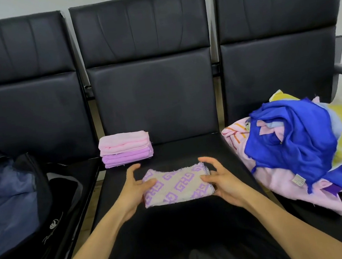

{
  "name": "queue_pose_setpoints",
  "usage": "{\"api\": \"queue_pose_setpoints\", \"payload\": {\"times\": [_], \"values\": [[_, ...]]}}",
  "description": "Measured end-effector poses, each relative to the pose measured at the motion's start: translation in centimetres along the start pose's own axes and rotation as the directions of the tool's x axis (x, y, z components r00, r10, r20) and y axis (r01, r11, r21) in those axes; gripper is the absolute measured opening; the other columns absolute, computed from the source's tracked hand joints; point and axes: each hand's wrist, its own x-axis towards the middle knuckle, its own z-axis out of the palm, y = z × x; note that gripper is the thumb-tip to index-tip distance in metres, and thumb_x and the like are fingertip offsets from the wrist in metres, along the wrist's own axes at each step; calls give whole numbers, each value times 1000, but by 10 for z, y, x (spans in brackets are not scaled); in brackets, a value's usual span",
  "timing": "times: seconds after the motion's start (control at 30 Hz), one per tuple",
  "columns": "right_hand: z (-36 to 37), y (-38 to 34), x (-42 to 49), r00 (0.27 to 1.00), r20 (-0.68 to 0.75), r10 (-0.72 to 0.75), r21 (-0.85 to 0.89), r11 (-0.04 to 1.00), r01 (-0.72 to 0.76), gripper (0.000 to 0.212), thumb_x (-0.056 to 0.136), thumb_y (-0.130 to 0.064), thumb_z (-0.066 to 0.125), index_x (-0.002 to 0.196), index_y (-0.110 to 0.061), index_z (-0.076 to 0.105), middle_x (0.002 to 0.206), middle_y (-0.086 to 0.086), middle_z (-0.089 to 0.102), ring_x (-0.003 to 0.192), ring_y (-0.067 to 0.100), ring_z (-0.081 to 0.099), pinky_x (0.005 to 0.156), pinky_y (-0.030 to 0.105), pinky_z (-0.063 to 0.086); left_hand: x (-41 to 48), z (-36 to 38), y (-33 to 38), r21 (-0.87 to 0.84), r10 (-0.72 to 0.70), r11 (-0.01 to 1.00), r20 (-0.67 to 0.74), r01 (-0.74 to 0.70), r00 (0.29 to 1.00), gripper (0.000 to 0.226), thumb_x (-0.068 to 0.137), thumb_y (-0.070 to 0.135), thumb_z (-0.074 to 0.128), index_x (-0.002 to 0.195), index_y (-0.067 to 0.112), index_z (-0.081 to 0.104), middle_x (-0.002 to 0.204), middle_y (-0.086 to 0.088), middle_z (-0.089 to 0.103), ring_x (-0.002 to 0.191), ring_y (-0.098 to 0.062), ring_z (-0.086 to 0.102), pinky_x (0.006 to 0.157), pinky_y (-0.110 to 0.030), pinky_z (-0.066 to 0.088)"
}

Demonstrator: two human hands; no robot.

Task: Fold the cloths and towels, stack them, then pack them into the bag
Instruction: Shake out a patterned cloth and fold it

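Both forearms reach in from below, palms facing each other. The left grip (135, 186) pinches the left end of the one folded patterned towel (177, 185), thumb on top and forefinger arched clear above it; the right grip (219, 178) clasps the right end likewise. The lower fingers are hidden under the towel, which lies mid-way on the black surface (179, 150). Behind it to the left is one stack (125, 149), pink folds over purple, the pieces hard to count. One open dark bag (7, 207) sits left, cut off by the frame. One tangled pile (295, 147) of blue, pink and yellow cloth lies right, its pieces uncountable
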Motion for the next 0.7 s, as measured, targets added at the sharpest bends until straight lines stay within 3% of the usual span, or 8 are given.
{"api": "queue_pose_setpoints", "payload": {"times": [0.13, 0.27, 0.37, 0.53, 0.63, 0.7], "values": [[3, -1, -2, 997, 73, -12, -180, 983, 25, 33, 88, -2, 62, 115, -21, 62, 120, 6, 62, 107, 22, 65, 92, 38, 54, -3, -9, -10, 144, 116, 980, 128, -134, 985, 33, 88, 0, 63, 115, 20, 64, 120, -12, 64, 95, -17, 67, 71, -22, 54], [2, 6, 5, 997, 44, -70, -440, 894, 83, 47, 77, -5, 76, 112, -34, 63, 124, -1, 58, 111, 15, 61, 92, 35, 54, -3, -9, -16, 303, 131, 938, 141, -169, 981, 49, 77, 0, 75, 117, 26, 63, 124, -2, 59, 109, -15, 61, 87, -22, 52], [2, 5, 9, 994, 20, -108, -611, 785, 98, 51, 77, -8, 76, 112, -39, 58, 125, -7, 54, 113, 11, 56, 92, 29, 53, -2, -4, -16, 555, 216, 800, 91, -230, 972, 57, 78, 9, 77, 127, 29, 56, 110, -1, 53, 95, -8, 56, 73, -5, 44], [5, 5, 10, 969, -10, -248, -792, 593, 143, 25, 85, -18, 69, 106, -29, 62, 113, -5, 58, 103, 9, 58, 88, 25, 51, -4, 0, -15, 687, 306, 681, 47, -253, 951, 42, 81, 18, 74, 122, 22, 63, 100, 1, 51, 83, -6, 53, 63, -4, 41], [10, 5, 11, 957, -57, -284, -754, 641, 145, 17, 85, -20, 69, 100, -24, 63, 114, -4, 45, 99, 7, 54, 83, 19, 44, -2, -4, -9, 688, 332, 671, 55, -276, 942, 26, 80, 20, 76, 105, 20, 66, 108, 6, 44, 93, -3, 50, 82, -14, 46], [11, 2, 12, 967, -109, -228, -602, 790, 118, 18, 84, -16, 70, 100, -19, 62, 118, -4, 46, 101, 10, 56, 85, 22, 46, -1, -10, -2, 599, 280, 746, 116, -291, 953, 19, 78, 21, 77, 92, 17, 64, 117, 12, 45, 104, -1, 49, 91, -27, 44]]}}
